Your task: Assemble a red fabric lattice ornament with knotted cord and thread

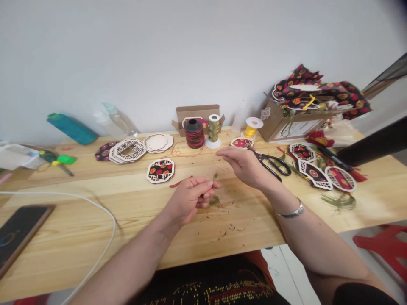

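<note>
My left hand (191,199) is closed in a pinch, with a short tuft of olive-green thread (215,175) sticking up from the fingertips. More of the thread shows below the fingers, close to the tabletop. To the right, my right hand (243,166) is held with its fingers stretched out toward the left, nothing visible in it. Black-handled scissors (276,165) lie just behind and beside that hand, partly covered by it. A patterned fabric piece in a white lattice frame (160,170) lies left of my hands, and a red cord (176,184) pokes out beside my left hand.
Along the wall stand a red-and-black cord spool (194,134), a green thread spool (213,129) and a yellow spool (253,126). A cardboard box (276,123) overflows with fabric. White frames (129,150), a phone (22,233) and a white cable (110,214) are at left. Dark scraps (225,234) dot the table.
</note>
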{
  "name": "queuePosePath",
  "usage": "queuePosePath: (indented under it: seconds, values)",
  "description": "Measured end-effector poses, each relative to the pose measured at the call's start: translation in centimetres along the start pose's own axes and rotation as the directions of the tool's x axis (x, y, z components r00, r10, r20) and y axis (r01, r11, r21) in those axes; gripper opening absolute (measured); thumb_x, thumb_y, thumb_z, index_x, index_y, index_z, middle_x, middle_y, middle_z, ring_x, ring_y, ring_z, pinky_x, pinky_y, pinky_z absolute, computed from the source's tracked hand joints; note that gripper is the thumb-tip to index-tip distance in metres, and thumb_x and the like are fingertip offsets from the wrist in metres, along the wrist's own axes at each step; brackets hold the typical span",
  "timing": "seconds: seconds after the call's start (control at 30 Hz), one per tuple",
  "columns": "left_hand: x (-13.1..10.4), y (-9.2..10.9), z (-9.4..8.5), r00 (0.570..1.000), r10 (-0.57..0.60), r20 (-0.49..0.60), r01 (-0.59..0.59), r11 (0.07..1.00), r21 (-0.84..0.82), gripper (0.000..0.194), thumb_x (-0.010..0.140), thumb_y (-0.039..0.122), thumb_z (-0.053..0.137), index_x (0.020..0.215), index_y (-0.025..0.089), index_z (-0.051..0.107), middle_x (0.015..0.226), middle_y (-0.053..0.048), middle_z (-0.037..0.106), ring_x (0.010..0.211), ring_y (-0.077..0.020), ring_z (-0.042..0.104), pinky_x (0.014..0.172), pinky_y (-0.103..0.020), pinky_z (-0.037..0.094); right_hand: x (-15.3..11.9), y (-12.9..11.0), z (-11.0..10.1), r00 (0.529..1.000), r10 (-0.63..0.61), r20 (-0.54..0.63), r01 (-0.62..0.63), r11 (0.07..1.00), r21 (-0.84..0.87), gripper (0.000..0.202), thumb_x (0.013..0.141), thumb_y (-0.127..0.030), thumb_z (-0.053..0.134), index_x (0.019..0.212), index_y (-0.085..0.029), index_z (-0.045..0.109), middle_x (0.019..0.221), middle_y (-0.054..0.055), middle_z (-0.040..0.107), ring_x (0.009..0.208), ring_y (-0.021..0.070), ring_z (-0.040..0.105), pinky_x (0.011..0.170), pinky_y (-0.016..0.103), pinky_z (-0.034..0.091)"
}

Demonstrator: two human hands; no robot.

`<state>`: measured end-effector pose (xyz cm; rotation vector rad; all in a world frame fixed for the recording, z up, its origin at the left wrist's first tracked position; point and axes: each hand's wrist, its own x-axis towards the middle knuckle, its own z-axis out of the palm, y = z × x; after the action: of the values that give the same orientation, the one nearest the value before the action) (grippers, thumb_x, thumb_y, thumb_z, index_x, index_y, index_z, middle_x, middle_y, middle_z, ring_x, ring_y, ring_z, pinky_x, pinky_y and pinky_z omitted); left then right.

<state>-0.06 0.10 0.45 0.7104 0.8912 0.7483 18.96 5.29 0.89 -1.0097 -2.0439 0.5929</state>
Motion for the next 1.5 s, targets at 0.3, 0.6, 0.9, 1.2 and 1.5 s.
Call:
queuePosePath:
  seconds: [0.3, 0.6, 0.9, 1.2, 1.5]
  values:
    - [0.1, 0.0, -0.1, 1.0, 0.018, -0.01, -0.017, 0.997, 0.077, 0.024, 0.071, 0.034, 0.073, 0.069, 0.012, 0.062, 0.049, 0.007, 0.04, 0.042, -0.0013, 0.022, 0.043, -0.02, 0.011, -0.4, -1.2, 0.3, 0.912, -0.138, 0.387, 0.011, 0.95, 0.312, 0.028, 0.092, -0.019, 0.056, 0.118, -0.015, 0.067, 0.11, 0.011, 0.073, 0.098, 0.0154, 0.068, 0.087, 0.03, 0.053]
    - [0.2, -0.3, -0.3, 1.0, -0.012, -0.001, 0.012, 0.998, 0.069, 0.03, 0.072, 0.038, 0.074, 0.077, 0.01, 0.068, 0.052, 0.006, 0.041, 0.041, -0.0011, 0.021, 0.043, -0.021, 0.009, -0.3, -0.8, 0.0, 0.929, -0.176, 0.325, 0.126, 0.977, 0.17, 0.015, 0.09, -0.013, 0.058, 0.091, -0.015, 0.073, 0.079, 0.003, 0.067, 0.073, 0.0104, 0.061, 0.069, 0.023, 0.048]
    - [0.4, -0.1, -0.3, 1.0, -0.011, -0.024, 0.012, 1.0, 0.018, 0.029, 0.071, 0.035, 0.077, 0.083, 0.009, 0.072, 0.057, 0.003, 0.051, 0.043, 0.0001, 0.028, 0.043, -0.019, 0.011, -0.3, -1.2, 0.0, 0.951, -0.092, 0.295, 0.121, 0.989, -0.084, 0.017, 0.089, -0.007, 0.052, 0.082, -0.012, 0.066, 0.078, 0.004, 0.064, 0.072, 0.0115, 0.056, 0.067, 0.024, 0.043]
    - [0.2, 0.2, 0.1, 0.997, 0.019, -0.074, -0.011, 0.994, 0.109, 0.025, 0.069, 0.029, 0.077, 0.083, 0.01, 0.071, 0.058, 0.001, 0.058, 0.042, -0.0003, 0.032, 0.042, -0.018, 0.014, -0.1, -1.0, -0.1, 0.991, -0.049, 0.123, 0.054, 0.998, -0.035, 0.017, 0.088, -0.008, 0.054, 0.077, -0.014, 0.066, 0.075, 0.003, 0.069, 0.068, 0.0112, 0.059, 0.064, 0.023, 0.043]
    - [0.3, 0.2, 0.2, 0.986, 0.073, -0.15, -0.041, 0.978, 0.205, 0.019, 0.068, 0.028, 0.077, 0.075, 0.011, 0.073, 0.059, -0.003, 0.063, 0.041, -0.0016, 0.029, 0.041, -0.019, 0.016, -0.1, -1.1, -0.1, 0.999, -0.001, 0.039, 0.003, 0.999, -0.036, 0.016, 0.087, -0.011, 0.056, 0.077, -0.015, 0.068, 0.077, 0.004, 0.072, 0.07, 0.0122, 0.061, 0.065, 0.024, 0.045]
